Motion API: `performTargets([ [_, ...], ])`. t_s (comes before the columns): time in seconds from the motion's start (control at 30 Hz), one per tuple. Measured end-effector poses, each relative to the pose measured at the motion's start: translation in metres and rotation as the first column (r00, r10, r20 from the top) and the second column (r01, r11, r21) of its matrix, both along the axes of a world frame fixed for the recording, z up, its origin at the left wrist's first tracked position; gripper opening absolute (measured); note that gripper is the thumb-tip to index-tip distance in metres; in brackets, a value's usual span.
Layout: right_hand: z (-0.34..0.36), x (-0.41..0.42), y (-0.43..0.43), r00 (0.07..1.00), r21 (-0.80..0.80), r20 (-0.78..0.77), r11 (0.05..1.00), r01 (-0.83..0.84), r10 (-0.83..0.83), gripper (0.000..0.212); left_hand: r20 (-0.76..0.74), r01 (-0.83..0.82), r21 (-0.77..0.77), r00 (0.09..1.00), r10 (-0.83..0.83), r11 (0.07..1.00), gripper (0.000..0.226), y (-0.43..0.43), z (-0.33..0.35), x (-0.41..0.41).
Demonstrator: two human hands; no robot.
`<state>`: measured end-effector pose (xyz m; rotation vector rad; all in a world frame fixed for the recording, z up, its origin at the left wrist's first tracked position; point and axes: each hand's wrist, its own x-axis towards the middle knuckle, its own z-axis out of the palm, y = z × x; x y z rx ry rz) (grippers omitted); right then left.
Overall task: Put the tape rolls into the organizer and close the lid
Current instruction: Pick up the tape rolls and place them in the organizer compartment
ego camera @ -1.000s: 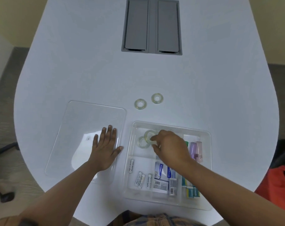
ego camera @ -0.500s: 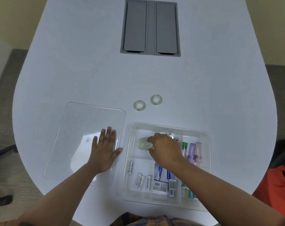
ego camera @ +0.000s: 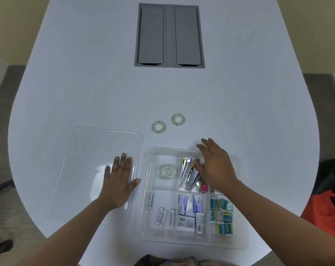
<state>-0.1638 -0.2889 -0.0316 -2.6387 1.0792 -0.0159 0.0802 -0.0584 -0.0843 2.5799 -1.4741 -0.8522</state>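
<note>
A clear divided organizer [ego camera: 149,189] sits on the white table in front of me. Clear tape rolls [ego camera: 167,171] lie overlapping in its far-left compartment. Two more tape rolls lie on the table beyond it: one [ego camera: 158,127] on the left, one [ego camera: 178,119] on the right. The clear lid [ego camera: 90,150] lies flat to the left of the organizer. My left hand [ego camera: 118,184] rests palm down on the lid, fingers spread. My right hand [ego camera: 215,166] hovers over the organizer's far middle compartments, fingers apart and empty.
The organizer also holds metal staplers [ego camera: 187,173], batteries [ego camera: 163,216], small boxes [ego camera: 189,212] and teal packets [ego camera: 223,214]. A grey cable hatch [ego camera: 169,35] is set into the table's far side. An orange and black bag [ego camera: 327,198] sits at the right edge.
My right hand let go of a tape roll in the far-left compartment and rose up and to the right, open. The left hand stayed on the lid.
</note>
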Motion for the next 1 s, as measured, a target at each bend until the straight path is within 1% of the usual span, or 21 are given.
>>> performTargets([
  [0.07, -0.006, -0.004, 0.0, 0.999, -0.011, -0.049, 1.0, -0.013, 0.012, 0.054, 0.013, -0.009, -0.014, 1.0, 0.009, 1.0, 0.084, -0.001, 0.004, -0.001],
  [0.13, -0.008, -0.005, -0.001, 0.998, -0.015, -0.056, 1.0, -0.012, 0.011, 0.057, 0.043, -0.028, -0.034, 0.999, 0.03, 0.999, 0.086, -0.005, 0.011, -0.003],
  [0.2, -0.009, -0.004, 0.0, 0.999, -0.02, -0.049, 1.0, -0.013, 0.012, 0.056, 0.084, -0.066, -0.067, 0.994, 0.072, 0.996, 0.079, -0.015, 0.022, -0.003],
  [0.23, -0.009, -0.004, 0.0, 0.999, -0.022, -0.044, 1.0, -0.015, 0.014, 0.055, 0.093, -0.094, -0.097, 0.99, 0.103, 0.991, 0.072, -0.022, 0.027, -0.002],
  [0.33, -0.009, -0.005, 0.0, 0.999, -0.024, -0.031, 0.999, -0.024, 0.023, 0.053, 0.052, -0.179, -0.211, 0.98, 0.194, 0.961, 0.051, -0.05, 0.04, 0.001],
  [0.4, -0.01, -0.006, 0.0, 0.999, -0.029, -0.03, 0.999, -0.029, 0.028, 0.053, 0.0, -0.215, -0.269, 0.975, 0.223, 0.939, 0.044, -0.073, 0.049, 0.003],
  [0.5, -0.011, -0.006, 0.0, 0.999, -0.034, -0.028, 0.999, -0.03, 0.029, 0.052, -0.049, -0.214, -0.325, 0.977, 0.21, 0.921, 0.038, -0.109, 0.061, 0.006],
  [0.57, -0.011, -0.006, 0.0, 0.999, -0.034, -0.024, 0.999, -0.033, 0.033, 0.053, -0.088, -0.212, -0.299, 0.977, 0.194, 0.93, 0.038, -0.132, 0.064, 0.008],
  [0.63, -0.012, -0.006, 0.0, 0.999, -0.033, -0.02, 0.999, -0.033, 0.033, 0.053, -0.092, -0.195, -0.237, 0.98, 0.177, 0.952, 0.034, -0.152, 0.064, 0.012],
  [0.77, -0.014, -0.006, 0.0, 1.0, -0.039, -0.01, 0.999, -0.027, 0.027, 0.052, 0.007, -0.127, -0.137, 0.992, 0.13, 0.982, 0.025, -0.182, 0.061, 0.016],
  [0.83, -0.015, -0.007, -0.001, 1.0, -0.046, -0.001, 0.998, -0.031, 0.031, 0.051, 0.097, -0.064, -0.084, 0.993, 0.072, 0.994, 0.019, -0.189, 0.06, 0.016],
  [0.9, -0.016, -0.007, -0.001, 1.0, -0.046, 0.008, 0.999, -0.03, 0.03, 0.05, 0.192, 0.012, -0.034, 0.981, -0.005, 0.999, 0.021, -0.193, 0.06, 0.016],
  [1.0, -0.016, -0.007, -0.001, 1.0, -0.04, 0.018, 0.999, -0.024, 0.024, 0.051, 0.262, 0.078, -0.001, 0.962, -0.075, 0.997, 0.025, -0.196, 0.06, 0.016],
])
